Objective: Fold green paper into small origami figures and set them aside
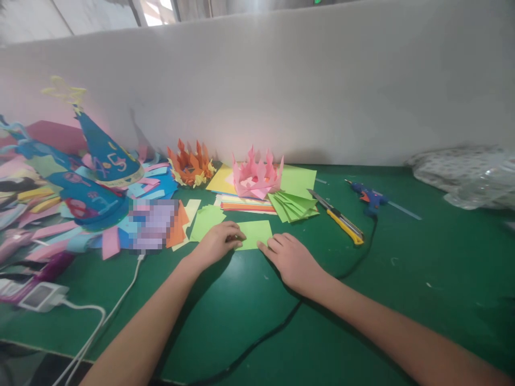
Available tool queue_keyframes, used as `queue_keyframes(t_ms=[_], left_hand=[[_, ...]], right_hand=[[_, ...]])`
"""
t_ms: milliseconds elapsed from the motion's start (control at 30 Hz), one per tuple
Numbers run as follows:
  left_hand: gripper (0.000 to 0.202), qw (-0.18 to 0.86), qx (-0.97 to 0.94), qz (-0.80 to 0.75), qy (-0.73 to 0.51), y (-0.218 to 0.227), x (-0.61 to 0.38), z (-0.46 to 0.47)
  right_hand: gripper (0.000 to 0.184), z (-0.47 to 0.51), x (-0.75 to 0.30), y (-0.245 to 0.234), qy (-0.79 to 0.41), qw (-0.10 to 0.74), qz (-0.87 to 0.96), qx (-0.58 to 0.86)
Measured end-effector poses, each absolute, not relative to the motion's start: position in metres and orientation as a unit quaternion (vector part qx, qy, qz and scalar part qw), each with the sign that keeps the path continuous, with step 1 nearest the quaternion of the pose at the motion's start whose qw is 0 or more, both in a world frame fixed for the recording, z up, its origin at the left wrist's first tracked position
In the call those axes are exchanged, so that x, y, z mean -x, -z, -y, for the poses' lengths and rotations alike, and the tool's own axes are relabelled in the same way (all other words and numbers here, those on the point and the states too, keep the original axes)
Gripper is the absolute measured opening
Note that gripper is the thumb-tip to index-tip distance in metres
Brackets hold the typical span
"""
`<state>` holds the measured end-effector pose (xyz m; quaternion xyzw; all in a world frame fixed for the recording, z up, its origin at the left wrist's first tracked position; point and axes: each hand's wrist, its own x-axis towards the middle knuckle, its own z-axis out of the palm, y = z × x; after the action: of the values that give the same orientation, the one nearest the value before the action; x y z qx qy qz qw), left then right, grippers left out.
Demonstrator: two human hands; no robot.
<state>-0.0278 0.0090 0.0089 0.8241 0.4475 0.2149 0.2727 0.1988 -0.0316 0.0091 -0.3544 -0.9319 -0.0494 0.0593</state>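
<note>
A small rectangle of light green paper (257,235) lies flat in front of me on the green table. My left hand (219,240) rests over its left end, fingers curled and thumb close to the fingertips, gripping the paper. At the lower right corner, my right hand (292,257) has its fingers bent and drawn together on the edge. More green paper pieces (207,221) lie just left of my left hand. Beyond my right hand sits a pile of folded green paper (293,206). A pink paper crown (257,174) stands behind, on stacked coloured sheets (300,179).
Right of the papers lie a yellow utility knife (344,225), blade out, and a blue glue gun (366,195) whose black cord (277,329) crosses under my right arm. An orange paper crown (191,166), blue party hats (108,155), paper strips and white cables (124,295) occupy the left.
</note>
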Motion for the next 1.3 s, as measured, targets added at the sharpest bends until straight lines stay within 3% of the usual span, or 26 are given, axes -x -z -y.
queue_keyframes(t_ms=[700,967,1100,1300], left_hand=[[0.022,0.273,-0.843,-0.414,-0.208,-0.006,0.031,-0.015],[0.025,0.257,-0.843,-0.425,-0.206,-0.004,0.029,-0.012],[0.037,0.201,-0.873,-0.403,-0.189,-0.008,0.024,-0.004],[0.042,0.130,-0.908,-0.360,-0.174,-0.008,0.012,0.005]], right_hand=[[0.040,0.023,-0.165,-0.015,0.000,0.057,0.950,0.309],[0.032,0.018,-0.212,-0.022,-0.014,0.042,0.915,0.402],[0.037,0.012,-0.226,-0.019,-0.023,0.084,0.900,0.427],[0.032,-0.002,-0.212,-0.014,-0.048,0.219,0.880,0.419]])
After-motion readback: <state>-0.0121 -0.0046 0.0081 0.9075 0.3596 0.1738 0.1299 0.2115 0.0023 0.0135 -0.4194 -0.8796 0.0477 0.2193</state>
